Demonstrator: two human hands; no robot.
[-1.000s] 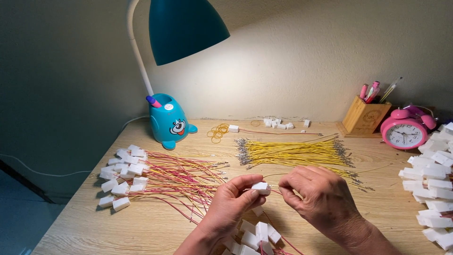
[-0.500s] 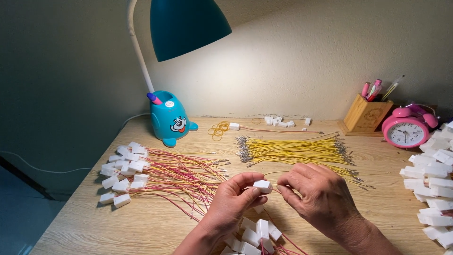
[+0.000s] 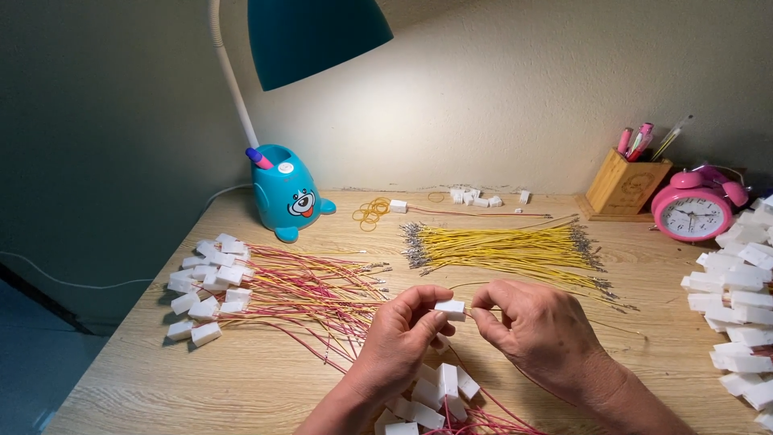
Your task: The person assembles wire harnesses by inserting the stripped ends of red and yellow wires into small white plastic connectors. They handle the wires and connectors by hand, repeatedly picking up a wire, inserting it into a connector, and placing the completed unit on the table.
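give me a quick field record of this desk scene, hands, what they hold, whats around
left hand: left hand pinches a small white connector between thumb and fingers
right hand: right hand pinches a thin yellow wire right beside the connector
yellow wires: loose bundle behind the hands
finished pieces: white connectors with red and yellow wires fanned at left
loose connectors: heap at right edge
back of desk: teal lamp, rubber bands, wooden pen holder, pink alarm clock
surface: wooden desk

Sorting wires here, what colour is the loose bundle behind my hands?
Yellow: the loose wire bundle, clearest in the head view.
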